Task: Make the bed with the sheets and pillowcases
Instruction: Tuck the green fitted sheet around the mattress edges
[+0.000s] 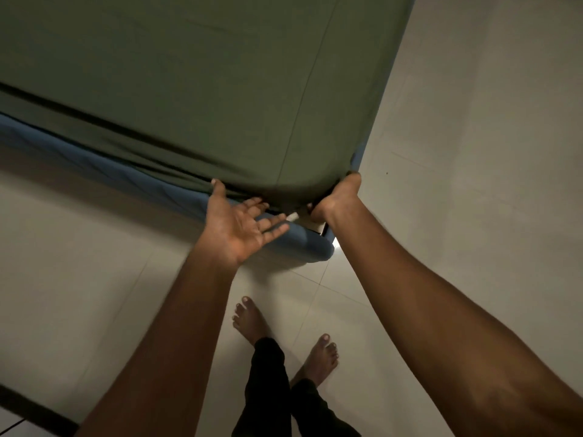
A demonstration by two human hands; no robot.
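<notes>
The green sheet covers the top of the blue mattress, its hem riding above the mattress's near side. At the near right corner the right hand curls round the sheet's corner and grips it. The left hand lies palm up, fingers spread, thumb touching the hem. Fitting this corner looks to be the step in hand; next, I'd say, the hem needs drawing down under the mattress.
</notes>
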